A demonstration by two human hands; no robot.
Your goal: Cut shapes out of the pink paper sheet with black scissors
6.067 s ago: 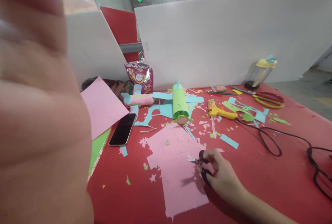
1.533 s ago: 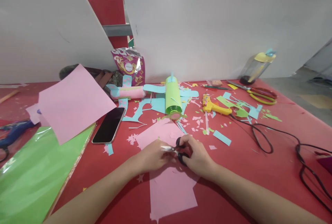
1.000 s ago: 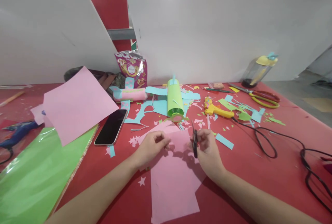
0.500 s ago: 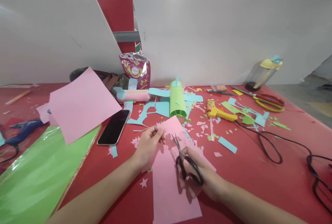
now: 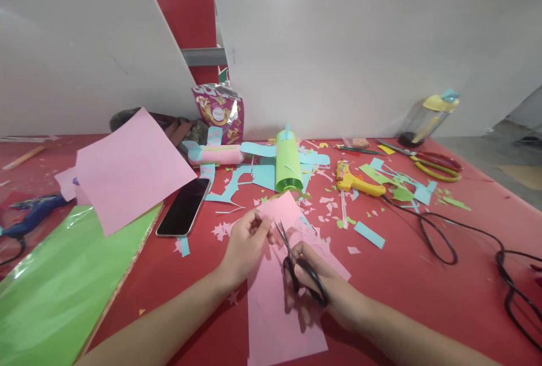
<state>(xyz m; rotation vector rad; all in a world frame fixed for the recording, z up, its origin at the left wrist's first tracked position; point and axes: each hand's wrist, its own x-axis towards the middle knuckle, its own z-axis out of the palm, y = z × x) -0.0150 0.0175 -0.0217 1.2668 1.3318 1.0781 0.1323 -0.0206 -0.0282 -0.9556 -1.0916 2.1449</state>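
Note:
My right hand (image 5: 315, 278) has its fingers through the handles of black-handled scissors (image 5: 302, 275), whose slightly parted blades point up and left. Just left of the blade tips, the thumb and fingers of my left hand (image 5: 248, 242) pinch a small piece of pink paper, mostly hidden by the fingers. Under both hands lies a long pink sheet (image 5: 279, 321) of paper. Another pink piece (image 5: 282, 208) shows beyond my left fingertips. Farther back stands a green paper tube (image 5: 288, 160) with light blue wings, and left of it lies a pink paper plane (image 5: 220, 155).
A phone (image 5: 184, 208) and a large pink sheet (image 5: 135, 171) lie on the left, over green wrapped sheets (image 5: 63, 281). To the right are a yellow glue gun (image 5: 359, 184) with its cord, large scissors (image 5: 436, 165) and a bottle (image 5: 427, 120). Paper scraps (image 5: 330, 205) litter the red table.
My left hand has turned slightly and shifted a little right, its fingers now close to the scissors' tips. The scissors have moved slightly left. The view has shifted a little.

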